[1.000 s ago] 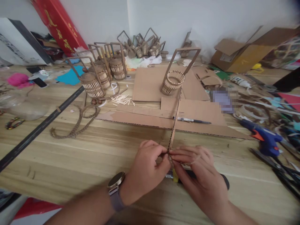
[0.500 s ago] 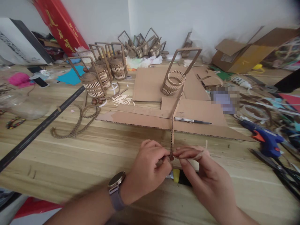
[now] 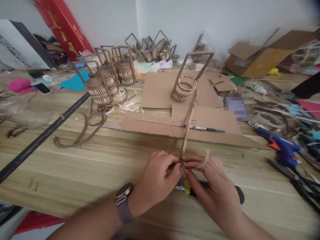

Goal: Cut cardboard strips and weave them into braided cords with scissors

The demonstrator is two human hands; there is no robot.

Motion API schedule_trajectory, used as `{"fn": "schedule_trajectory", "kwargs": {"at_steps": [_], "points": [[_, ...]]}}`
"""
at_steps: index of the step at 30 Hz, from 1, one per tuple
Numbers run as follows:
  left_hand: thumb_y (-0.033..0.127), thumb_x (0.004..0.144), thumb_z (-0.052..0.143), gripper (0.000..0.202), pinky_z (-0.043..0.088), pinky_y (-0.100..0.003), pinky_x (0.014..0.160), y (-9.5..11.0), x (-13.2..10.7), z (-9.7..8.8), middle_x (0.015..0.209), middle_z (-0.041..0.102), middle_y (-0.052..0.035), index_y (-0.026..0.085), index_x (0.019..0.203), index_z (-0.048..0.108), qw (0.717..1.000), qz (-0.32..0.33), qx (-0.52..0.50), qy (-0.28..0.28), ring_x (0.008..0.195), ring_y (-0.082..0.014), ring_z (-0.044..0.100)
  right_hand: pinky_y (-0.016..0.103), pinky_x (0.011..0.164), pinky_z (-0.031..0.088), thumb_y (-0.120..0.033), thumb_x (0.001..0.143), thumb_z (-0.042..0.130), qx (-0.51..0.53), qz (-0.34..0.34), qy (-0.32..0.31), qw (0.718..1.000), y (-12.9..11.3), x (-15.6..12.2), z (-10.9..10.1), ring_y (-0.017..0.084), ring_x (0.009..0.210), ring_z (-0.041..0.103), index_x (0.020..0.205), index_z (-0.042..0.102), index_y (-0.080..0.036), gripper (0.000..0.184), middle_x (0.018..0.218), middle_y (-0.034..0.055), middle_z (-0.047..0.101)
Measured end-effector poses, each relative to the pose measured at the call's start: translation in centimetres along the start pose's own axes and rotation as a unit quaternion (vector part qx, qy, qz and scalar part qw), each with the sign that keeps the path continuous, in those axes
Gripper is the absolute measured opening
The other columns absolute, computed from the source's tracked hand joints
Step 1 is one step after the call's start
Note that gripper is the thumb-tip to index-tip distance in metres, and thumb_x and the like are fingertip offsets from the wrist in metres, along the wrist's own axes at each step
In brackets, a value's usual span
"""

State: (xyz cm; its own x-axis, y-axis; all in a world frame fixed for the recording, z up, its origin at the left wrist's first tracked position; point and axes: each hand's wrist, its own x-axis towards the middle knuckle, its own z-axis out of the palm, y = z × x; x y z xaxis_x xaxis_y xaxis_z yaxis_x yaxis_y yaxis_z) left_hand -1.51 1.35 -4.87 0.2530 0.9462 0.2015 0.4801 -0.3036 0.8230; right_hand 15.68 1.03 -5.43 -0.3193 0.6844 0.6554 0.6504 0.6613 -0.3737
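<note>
A narrow cardboard strip runs from the cardboard sheets down to my fingers, its cut edge showing corrugation. My left hand, with a watch on the wrist, pinches the strip's near end. On the other side of that end, my right hand is closed with thumb and fingertips against the strip. A thin pale piece of twine or paper sticks up between the right fingers. Beneath the hands lies a tool with a yellow collar and black handle, partly hidden.
A small open basket with a tall handle stands on the cardboard sheet. Lidded baskets stand at left, near matchsticks and a braided cord. A pen lies ahead; a blue glue gun and scissors lie right.
My right hand has shifted left and closer to the left fingertips, uncovering more of the black handle. The strip leans slightly differently, and the pale piece has moved left with the hand.
</note>
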Motion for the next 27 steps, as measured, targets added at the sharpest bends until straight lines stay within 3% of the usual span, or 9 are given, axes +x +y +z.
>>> {"fn": "schedule_trajectory", "kwargs": {"at_steps": [5,14,27], "points": [[0.016,0.089,0.053,0.016,0.043,-0.031,0.075,0.01,0.02,0.09,0.080,0.068,-0.0034,0.018,0.085,0.068,1.000,-0.019,0.002,-0.005,0.081,-0.0195,0.061,0.038,0.081,0.042,-0.017,0.093,0.060,-0.021,-0.008,-0.016,1.000,0.06,-0.10,-0.04,0.021,0.088,0.070,0.095,0.058,-0.027,0.010,0.094,0.0004,0.077],[0.012,0.085,0.053,0.019,0.043,-0.030,0.069,-0.13,0.15,0.17,0.072,0.066,-0.0032,0.018,0.073,0.067,0.999,-0.019,0.025,0.000,0.075,-0.0193,0.061,0.039,0.081,0.039,-0.016,0.093,0.058,-0.023,-0.015,-0.033,0.999,-0.20,0.05,-0.16,0.020,0.088,0.072,0.096,0.058,-0.028,0.013,0.095,-0.0012,0.079],[0.011,0.084,0.048,0.022,0.042,-0.031,0.072,-0.10,0.09,0.15,0.067,0.061,-0.0006,0.019,0.070,0.063,1.000,0.028,0.000,0.014,0.073,-0.0172,0.058,0.034,0.071,0.049,-0.020,0.094,0.055,0.052,0.085,-0.017,0.995,-0.06,0.33,-0.71,0.018,0.079,0.072,0.089,0.058,-0.029,0.010,0.085,-0.0035,0.076]]}}
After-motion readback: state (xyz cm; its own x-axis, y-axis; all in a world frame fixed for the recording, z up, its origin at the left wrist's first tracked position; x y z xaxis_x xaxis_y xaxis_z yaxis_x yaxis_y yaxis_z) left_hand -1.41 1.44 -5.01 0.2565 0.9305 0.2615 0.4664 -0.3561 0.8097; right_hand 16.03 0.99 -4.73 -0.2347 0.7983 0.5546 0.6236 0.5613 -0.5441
